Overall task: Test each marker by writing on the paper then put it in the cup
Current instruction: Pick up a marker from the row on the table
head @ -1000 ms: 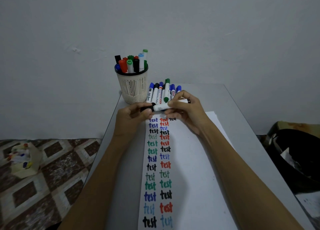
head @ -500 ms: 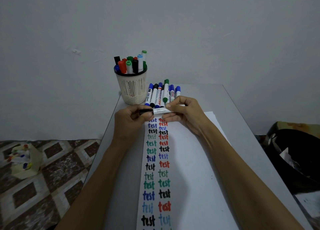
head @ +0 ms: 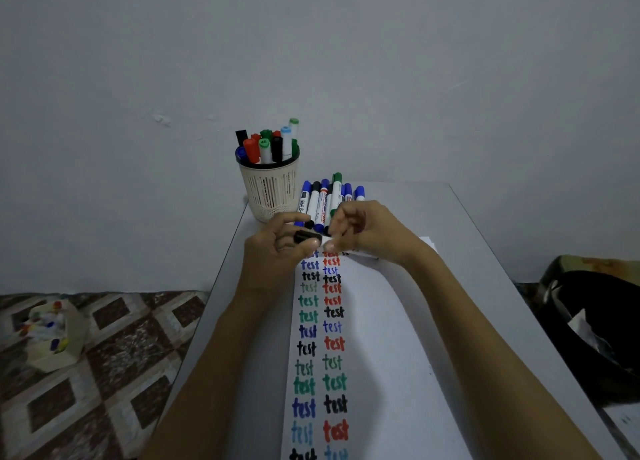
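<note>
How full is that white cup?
Nearly full: markers crowd the upright cup, caps sticking out above its rim.

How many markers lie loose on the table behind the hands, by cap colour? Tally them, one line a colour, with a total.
Blue caps: 4
Black cap: 1
Green cap: 1
Total: 6 loose markers, counted by the caps showing at their far ends; the held marker is left out.
</note>
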`<state>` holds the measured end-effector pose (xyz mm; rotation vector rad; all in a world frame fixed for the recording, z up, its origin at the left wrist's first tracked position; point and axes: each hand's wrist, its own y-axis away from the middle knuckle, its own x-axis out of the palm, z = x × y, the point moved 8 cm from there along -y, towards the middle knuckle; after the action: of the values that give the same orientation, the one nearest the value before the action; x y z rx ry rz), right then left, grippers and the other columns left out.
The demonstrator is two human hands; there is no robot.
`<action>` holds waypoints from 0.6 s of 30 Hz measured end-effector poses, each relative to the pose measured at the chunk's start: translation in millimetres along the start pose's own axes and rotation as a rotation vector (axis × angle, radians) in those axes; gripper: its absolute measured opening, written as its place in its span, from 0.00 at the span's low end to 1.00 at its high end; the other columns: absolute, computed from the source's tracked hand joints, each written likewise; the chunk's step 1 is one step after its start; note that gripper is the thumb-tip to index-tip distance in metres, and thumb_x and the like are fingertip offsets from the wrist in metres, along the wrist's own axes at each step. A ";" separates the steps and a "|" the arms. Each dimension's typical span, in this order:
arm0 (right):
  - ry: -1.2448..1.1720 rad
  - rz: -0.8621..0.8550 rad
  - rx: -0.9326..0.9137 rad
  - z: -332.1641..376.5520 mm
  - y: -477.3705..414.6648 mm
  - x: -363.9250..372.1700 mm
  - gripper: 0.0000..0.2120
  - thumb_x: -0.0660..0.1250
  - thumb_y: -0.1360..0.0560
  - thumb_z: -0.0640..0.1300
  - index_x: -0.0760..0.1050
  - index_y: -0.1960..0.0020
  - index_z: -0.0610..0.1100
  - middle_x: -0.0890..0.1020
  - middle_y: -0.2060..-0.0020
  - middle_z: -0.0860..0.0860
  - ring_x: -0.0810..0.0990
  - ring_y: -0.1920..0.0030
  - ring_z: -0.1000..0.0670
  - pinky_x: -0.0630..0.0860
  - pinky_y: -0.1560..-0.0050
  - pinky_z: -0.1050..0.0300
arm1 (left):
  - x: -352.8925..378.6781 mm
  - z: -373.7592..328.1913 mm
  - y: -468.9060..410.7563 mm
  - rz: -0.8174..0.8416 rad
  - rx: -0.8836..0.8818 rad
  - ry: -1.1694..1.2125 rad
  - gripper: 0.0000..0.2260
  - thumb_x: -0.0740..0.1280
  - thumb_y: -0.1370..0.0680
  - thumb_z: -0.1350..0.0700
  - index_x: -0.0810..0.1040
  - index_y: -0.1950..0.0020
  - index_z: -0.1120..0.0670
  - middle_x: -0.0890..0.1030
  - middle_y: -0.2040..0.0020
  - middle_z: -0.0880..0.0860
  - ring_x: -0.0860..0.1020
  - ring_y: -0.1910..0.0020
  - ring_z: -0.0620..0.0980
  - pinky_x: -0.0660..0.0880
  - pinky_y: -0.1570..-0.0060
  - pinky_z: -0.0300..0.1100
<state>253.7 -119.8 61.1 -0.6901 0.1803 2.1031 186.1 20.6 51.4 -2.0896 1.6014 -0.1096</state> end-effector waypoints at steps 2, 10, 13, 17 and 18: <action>0.158 -0.039 -0.025 5.0 -1.5 -6.8 0.11 0.76 0.31 0.39 0.80 0.50 0.45 0.80 0.60 0.50 0.77 0.61 0.54 0.75 0.57 0.57 | 1.8 7.3 -1.2 0.047 -0.040 -0.115 0.19 0.71 0.28 0.58 0.72 0.39 0.51 0.81 0.50 0.48 0.81 0.54 0.42 0.78 0.56 0.35; -0.050 -0.681 -0.174 39.5 -24.3 -72.1 0.09 0.65 0.22 0.38 0.72 0.43 0.43 0.77 0.57 0.53 0.80 0.54 0.46 0.82 0.53 0.45 | 14.8 23.8 4.4 0.309 0.039 -0.593 0.17 0.62 0.22 0.49 0.71 0.33 0.50 0.67 0.30 0.47 0.65 0.32 0.46 0.65 0.33 0.48; -0.134 -0.797 -0.341 72.1 -40.1 -85.2 0.18 0.62 0.22 0.36 0.65 0.33 0.41 0.76 0.56 0.50 0.82 0.56 0.44 0.83 0.58 0.48 | 16.4 29.0 3.6 0.327 0.012 -0.627 0.18 0.60 0.21 0.48 0.70 0.32 0.49 0.64 0.28 0.46 0.63 0.30 0.47 0.63 0.32 0.49; -0.123 -0.865 -0.484 107.3 -63.5 -80.5 0.24 0.60 0.22 0.35 0.59 0.28 0.44 0.76 0.57 0.50 0.82 0.60 0.47 0.83 0.61 0.48 | 18.0 32.6 2.9 0.349 -0.014 -0.643 0.19 0.58 0.21 0.47 0.68 0.31 0.48 0.63 0.27 0.46 0.61 0.29 0.49 0.61 0.31 0.52; -0.102 -0.856 -0.501 112.3 -69.3 -74.9 0.23 0.59 0.22 0.34 0.60 0.29 0.44 0.77 0.57 0.51 0.82 0.60 0.48 0.83 0.61 0.48 | 18.1 33.5 2.4 0.351 -0.015 -0.642 0.19 0.58 0.21 0.47 0.68 0.31 0.49 0.64 0.27 0.46 0.61 0.29 0.49 0.61 0.30 0.52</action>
<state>296.7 -90.5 203.6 -0.7641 -0.6205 1.3357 201.4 14.7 16.9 -1.5802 1.5108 0.6283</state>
